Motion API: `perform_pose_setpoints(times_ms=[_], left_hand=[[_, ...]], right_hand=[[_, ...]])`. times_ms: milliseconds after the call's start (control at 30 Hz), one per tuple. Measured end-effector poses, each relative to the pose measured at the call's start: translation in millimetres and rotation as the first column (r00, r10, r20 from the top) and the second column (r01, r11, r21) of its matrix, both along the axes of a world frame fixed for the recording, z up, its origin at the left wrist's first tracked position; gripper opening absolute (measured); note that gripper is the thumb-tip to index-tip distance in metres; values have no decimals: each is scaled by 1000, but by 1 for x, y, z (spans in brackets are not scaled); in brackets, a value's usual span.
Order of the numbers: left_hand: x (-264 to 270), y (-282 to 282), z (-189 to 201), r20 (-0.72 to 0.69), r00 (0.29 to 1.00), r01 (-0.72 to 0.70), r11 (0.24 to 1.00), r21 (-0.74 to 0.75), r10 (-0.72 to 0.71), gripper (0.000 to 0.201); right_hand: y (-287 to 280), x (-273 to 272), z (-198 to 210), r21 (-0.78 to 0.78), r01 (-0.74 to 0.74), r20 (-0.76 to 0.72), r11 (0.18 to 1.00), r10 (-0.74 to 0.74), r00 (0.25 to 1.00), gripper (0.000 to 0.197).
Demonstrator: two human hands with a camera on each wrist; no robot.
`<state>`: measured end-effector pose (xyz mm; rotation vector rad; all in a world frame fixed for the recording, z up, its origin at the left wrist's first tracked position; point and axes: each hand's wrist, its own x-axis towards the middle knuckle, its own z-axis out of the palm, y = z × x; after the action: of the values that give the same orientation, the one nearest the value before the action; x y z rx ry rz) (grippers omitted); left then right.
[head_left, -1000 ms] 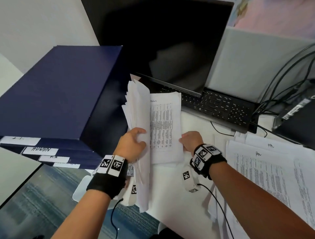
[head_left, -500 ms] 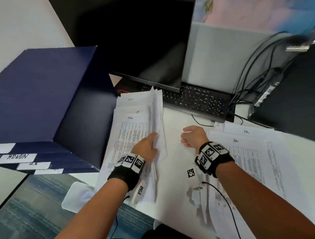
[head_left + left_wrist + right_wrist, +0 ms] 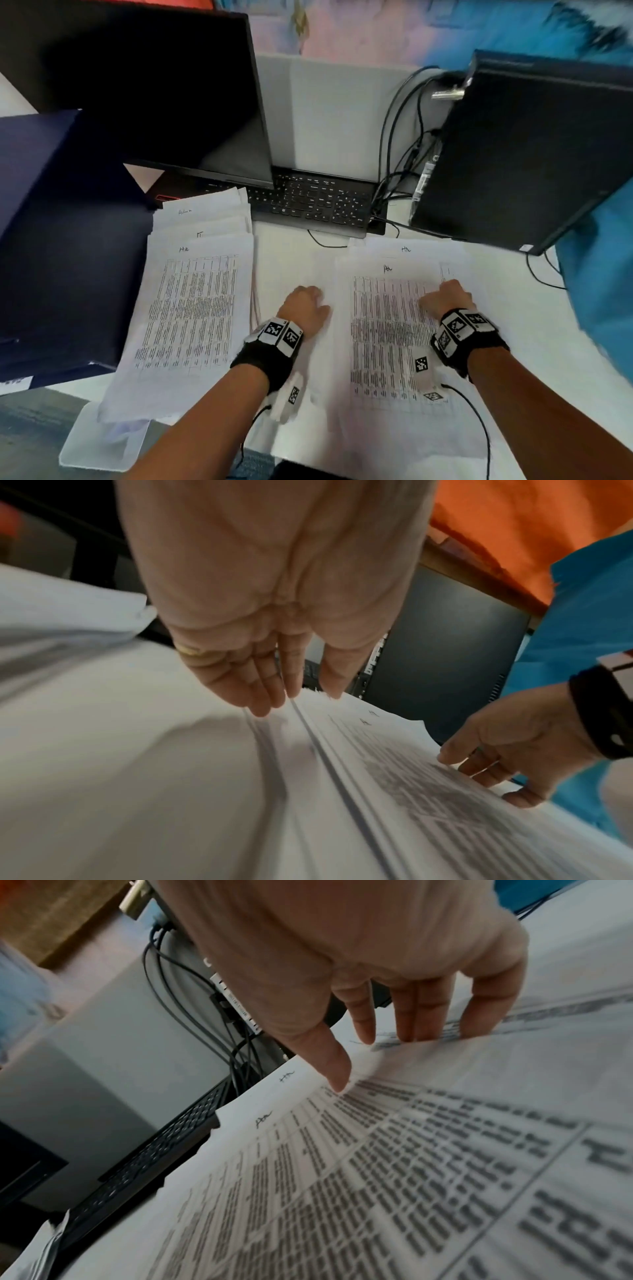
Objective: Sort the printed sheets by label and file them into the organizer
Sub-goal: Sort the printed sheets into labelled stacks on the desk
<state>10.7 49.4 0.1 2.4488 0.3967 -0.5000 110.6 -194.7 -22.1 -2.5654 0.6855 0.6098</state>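
Observation:
Two piles of printed sheets lie on the white desk. The left pile (image 3: 191,301) is fanned, showing handwritten labels at its top edges. The right pile (image 3: 387,329) has a labelled table sheet on top (image 3: 377,1150). My left hand (image 3: 305,303) holds nothing. Its straight fingers (image 3: 263,696) touch the right pile's left edge. My right hand (image 3: 445,296) rests on the right pile's top sheet. Its thumb presses the page and its fingertips (image 3: 421,1026) dip behind that sheet's raised right edge. The navy organizer (image 3: 58,246) stands at the far left.
A laptop (image 3: 308,202) with a dark screen sits behind the piles. A black computer tower (image 3: 520,154) with several cables stands at the back right. A blue cloth (image 3: 603,291) hangs at the right edge. A clear plastic sleeve (image 3: 99,442) overhangs the desk's front left.
My left hand laid its upright sheaf flat on the left pile, let go and moved right to the other pile. My right hand moved right onto that pile's top sheet.

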Motion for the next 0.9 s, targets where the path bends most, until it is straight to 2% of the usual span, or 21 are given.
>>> perform_pose_setpoints(times_ms=[67,167,333,400,500,600,700,733,767,833,900], left_hand=[[1,-17,-3,-32,999,-27,997,-77,25,34],[2,-34,-8,-57,996,-73,987,-146,65,19],[1,-46,-11,64,987,-131,963,-237,150,23],[0,-50,-9,84,986,-117,962,-247,142,22],[-1,-52,-12,38,976,-187,912,-364,216,18],[-3,-52,-20,65,951,-255,883,-394,303,20],[-6,-54,-24,209,923,-230,898,-376,324,21],[-7,-55,-25,240,910,-218,882,-418,339,24],[-7,-55,-26,251,899,-209,856,-472,358,31],[-8,-56,-27,257,886,-200,818,-539,386,50],[-7,-57,-27,244,883,-192,783,-592,401,61]], right_hand=[[-12,4,-6,78,10,13,997,-11,1000,50],[-27,7,-12,167,-74,42,983,68,997,46],[-43,5,-2,337,-92,70,937,73,995,12],[-47,5,1,398,-126,40,909,120,992,15],[-52,3,5,489,-155,19,859,167,986,31],[-54,1,6,507,-193,37,840,202,979,32],[-55,2,4,514,-154,12,844,173,985,22],[-57,3,3,511,-137,-1,849,159,987,19],[-59,4,0,534,-94,-3,840,113,994,25],[-64,4,-4,662,28,13,749,-49,999,40],[-66,5,-7,730,114,26,674,-193,981,34]])
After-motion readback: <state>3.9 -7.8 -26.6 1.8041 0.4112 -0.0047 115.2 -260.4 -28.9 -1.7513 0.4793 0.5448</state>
